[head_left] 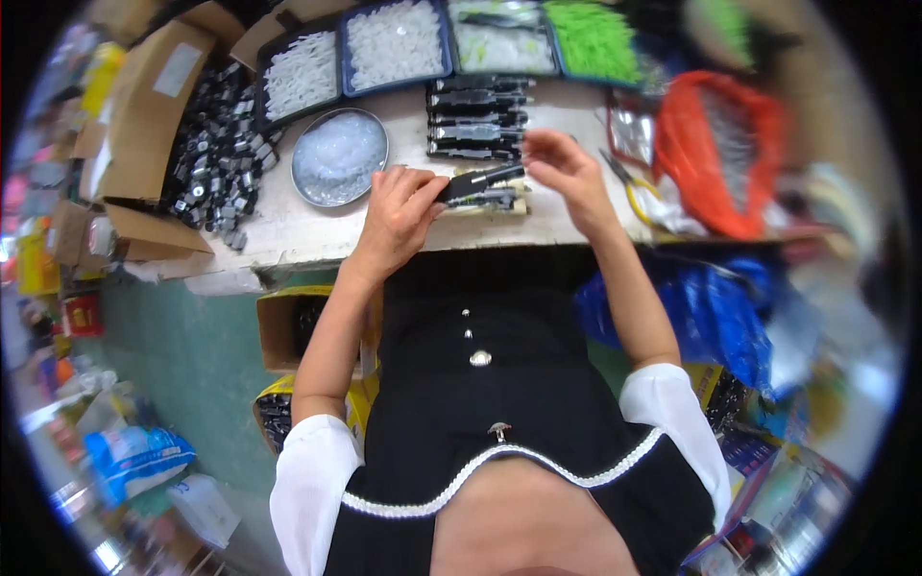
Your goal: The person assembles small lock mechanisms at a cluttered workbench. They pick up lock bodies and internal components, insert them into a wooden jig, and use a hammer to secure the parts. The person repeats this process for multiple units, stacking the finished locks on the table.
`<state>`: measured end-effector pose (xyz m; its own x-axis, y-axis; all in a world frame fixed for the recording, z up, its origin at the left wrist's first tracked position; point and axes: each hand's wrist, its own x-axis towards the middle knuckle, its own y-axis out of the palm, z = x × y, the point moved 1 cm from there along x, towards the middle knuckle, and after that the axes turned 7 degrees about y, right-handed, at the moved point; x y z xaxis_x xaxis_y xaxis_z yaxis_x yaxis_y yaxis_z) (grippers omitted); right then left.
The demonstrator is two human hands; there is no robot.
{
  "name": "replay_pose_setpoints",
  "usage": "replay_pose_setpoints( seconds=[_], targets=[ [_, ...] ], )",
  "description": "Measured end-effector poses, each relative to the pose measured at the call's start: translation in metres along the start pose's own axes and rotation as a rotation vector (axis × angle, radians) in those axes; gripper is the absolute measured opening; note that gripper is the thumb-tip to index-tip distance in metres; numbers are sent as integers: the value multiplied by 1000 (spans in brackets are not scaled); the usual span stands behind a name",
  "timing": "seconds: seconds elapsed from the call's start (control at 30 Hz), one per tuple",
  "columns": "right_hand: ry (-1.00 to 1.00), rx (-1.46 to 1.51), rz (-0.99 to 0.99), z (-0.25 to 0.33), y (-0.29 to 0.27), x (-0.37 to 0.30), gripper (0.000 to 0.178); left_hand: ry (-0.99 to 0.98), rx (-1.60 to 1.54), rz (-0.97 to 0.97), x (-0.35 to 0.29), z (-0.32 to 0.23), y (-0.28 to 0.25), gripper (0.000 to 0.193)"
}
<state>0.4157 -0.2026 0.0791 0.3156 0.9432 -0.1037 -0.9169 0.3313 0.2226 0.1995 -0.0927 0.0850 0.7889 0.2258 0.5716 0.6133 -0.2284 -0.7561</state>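
Note:
My left hand (396,209) is closed round one end of a slim black stick-shaped piece (473,182), held slantwise above the table's front edge. Beyond the piece's other end is my right hand (567,175), its fingers curved and apart from the thumb. Whether the thumb touches the tip cannot be made out. Below the held piece lie a few similar pieces (495,201) with pale ends. Just behind, several black and clear pieces (475,130) lie side by side in a stack.
Trays of white parts (396,43) and green strips (591,43) line the back. A round metal dish (339,158) holds clear bits. Black and grey parts (216,154) spill from a cardboard box (154,106) at left. Yellow-handled scissors (634,190) lie beside a red bag (768,144) at right.

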Motion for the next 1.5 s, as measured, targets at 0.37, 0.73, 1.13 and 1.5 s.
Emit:
replay_pose_setpoints(
  seconds=[0.37, 0.73, 1.13, 1.5],
  targets=[
    [7, -308, -195, -12, -43, -23, 21, 146, 145, 192, -7, 16, 16, 34],
    [-341, -1450, -459, -35, -54, -21, 22, 33, 72, 345, -5, 14, 10, 50],
    [-280, -1174, -93, 9, 17, -43, 15, 83, 171, 508, 7, 10, 9, 57],
    [-181, -1585, -44, 8, 32, -39, 12, 76, 124, 507, 11, 6, 9, 50]
  ],
)
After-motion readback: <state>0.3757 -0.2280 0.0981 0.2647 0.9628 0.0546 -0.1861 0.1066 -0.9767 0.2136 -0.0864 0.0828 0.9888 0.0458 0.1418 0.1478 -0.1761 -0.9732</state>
